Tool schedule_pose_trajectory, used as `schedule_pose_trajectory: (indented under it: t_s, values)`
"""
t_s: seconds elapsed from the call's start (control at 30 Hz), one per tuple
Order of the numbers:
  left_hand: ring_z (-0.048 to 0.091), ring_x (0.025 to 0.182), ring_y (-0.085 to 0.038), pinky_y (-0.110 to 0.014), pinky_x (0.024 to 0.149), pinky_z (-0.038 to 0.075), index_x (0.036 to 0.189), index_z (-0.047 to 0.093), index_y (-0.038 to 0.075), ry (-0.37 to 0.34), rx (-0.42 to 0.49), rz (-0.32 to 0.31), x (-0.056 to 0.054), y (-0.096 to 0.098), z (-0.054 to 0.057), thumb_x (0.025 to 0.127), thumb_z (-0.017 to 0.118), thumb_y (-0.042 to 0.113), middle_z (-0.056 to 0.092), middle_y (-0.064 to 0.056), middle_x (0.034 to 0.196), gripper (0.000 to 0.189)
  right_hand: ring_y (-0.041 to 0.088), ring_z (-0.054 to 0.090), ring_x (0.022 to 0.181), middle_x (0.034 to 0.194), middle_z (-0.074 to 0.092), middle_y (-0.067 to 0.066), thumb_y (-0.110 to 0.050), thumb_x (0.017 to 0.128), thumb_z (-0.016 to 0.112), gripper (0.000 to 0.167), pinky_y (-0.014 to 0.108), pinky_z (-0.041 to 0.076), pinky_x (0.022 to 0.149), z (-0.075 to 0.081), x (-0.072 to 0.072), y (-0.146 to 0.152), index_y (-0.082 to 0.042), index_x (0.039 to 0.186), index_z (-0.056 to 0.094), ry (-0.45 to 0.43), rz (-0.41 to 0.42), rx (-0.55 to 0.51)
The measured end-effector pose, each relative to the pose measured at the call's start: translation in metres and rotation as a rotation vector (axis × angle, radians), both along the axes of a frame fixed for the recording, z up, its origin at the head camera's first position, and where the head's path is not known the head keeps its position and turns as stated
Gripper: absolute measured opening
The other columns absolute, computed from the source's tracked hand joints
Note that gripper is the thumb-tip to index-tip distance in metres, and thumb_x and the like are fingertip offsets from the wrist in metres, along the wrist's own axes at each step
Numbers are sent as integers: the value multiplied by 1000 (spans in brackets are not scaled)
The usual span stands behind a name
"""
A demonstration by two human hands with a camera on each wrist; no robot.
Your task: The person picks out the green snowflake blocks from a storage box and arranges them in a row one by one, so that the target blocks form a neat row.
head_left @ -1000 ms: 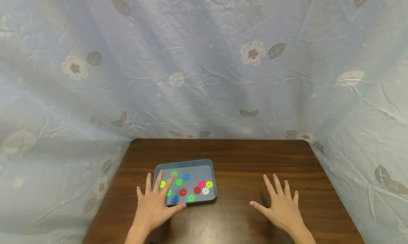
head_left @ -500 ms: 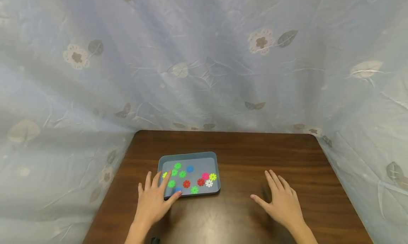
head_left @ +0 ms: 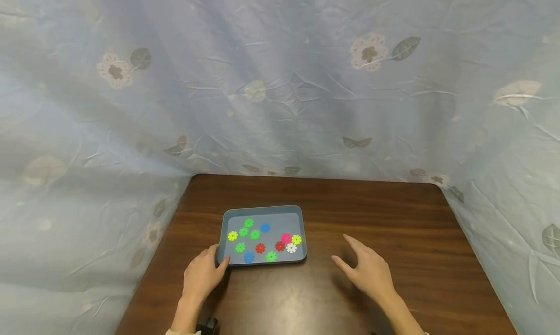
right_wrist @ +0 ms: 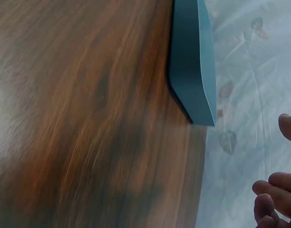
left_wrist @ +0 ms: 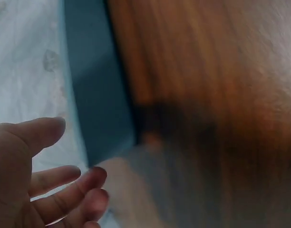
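A grey-blue tray (head_left: 282, 220) lies on the table left of the middle. Spread over its floor are several small notched plastic discs, among them a green disc (head_left: 240, 247), a red disc (head_left: 260, 248), a pink disc (head_left: 286, 238) and a white disc (head_left: 291, 248). My left hand (head_left: 201, 275) is at the tray's near left corner, thumb and fingers loosely bent about it. In the left wrist view the fingertips (left_wrist: 95, 176) are right by the corner; firm contact cannot be told. My right hand (head_left: 369, 275), thumb and fingers apart, hovers right of the tray holding nothing.
The brown wooden table (head_left: 372, 208) extends right of the tray and in front of it. A pale patterned curtain (head_left: 280, 131) hangs behind the table and along both sides. Something small and black (head_left: 209, 325) shows by my left wrist.
My left hand has drawn down from over the tray to its near left corner, its fingers less spread. The right hand has shifted left, closer to the tray. The head view has tilted slightly.
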State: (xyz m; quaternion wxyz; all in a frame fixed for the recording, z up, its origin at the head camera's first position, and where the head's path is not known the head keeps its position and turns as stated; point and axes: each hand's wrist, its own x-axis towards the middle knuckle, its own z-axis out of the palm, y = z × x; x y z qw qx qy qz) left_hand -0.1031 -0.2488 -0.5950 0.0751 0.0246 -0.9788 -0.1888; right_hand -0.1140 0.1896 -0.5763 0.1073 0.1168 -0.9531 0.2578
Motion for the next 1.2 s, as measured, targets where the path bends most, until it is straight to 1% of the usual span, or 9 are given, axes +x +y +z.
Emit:
schedule_pose_trajectory:
  t_s: [0.03,0.13,0.27,0.5,0.73,0.83,0.93,1.1,1.2]
  values:
    - [71,83,-40,-53,64,56,131,65,-3,-7,12,7,-1,-1,-3,92,79,36,73,-21,106,57,43,68,112,140,63,15,-53,90,77,71,54,58,75,-1,-2,-3,-10,144,61,-6,10,-10]
    - [67,66,-32,-47,52,52,129,66,-3,-32,66,38,-5,-3,-12,94,77,32,73,-14,88,51,39,68,113,140,64,12,-55,90,76,70,51,59,75,-2,-9,-14,-13,144,61,-25,29,-19]
    - [50,50,-18,-37,44,40,129,67,-1,-45,162,100,-9,-4,-20,99,70,25,59,1,67,40,35,68,115,139,65,9,-57,90,75,68,49,59,76,-3,-18,-30,-16,144,63,-38,64,-27]
    - [46,49,-14,-34,48,39,119,72,1,15,262,168,-13,-7,-33,100,65,19,56,4,64,27,30,69,114,131,70,4,-47,91,79,56,51,58,82,-6,-32,-60,-16,136,68,-44,140,-46]
    - [43,47,-11,-32,45,38,114,73,-1,68,336,173,-14,-8,-39,99,65,13,54,4,61,22,24,70,113,126,72,0,-37,94,79,41,47,56,89,-14,-52,-90,-15,128,73,-76,259,-55]
    - [45,48,-11,-33,49,40,113,73,-1,99,340,166,-18,-7,-38,98,66,12,56,4,62,20,22,71,110,123,73,-1,-34,94,79,37,46,57,85,-15,-62,-103,-17,127,75,-79,295,-46]
    - [46,49,-12,-35,51,42,112,73,-1,117,335,167,-18,-6,-37,98,67,12,57,5,63,20,22,72,106,118,75,-2,-31,94,78,33,45,57,82,-16,-71,-116,-16,124,76,-107,347,-29]
    - [46,48,-12,-35,52,42,112,73,-1,103,344,180,-12,-6,-39,98,68,12,56,6,62,20,19,72,96,103,76,-6,-29,95,77,27,42,57,77,-24,-81,-138,-15,118,77,-172,440,17]
    - [45,48,-12,-35,52,41,112,73,-1,94,348,185,-9,-6,-41,98,68,11,55,6,61,20,15,70,93,101,76,-7,-29,94,79,26,39,56,76,-31,-85,-148,-16,116,78,-193,476,75]
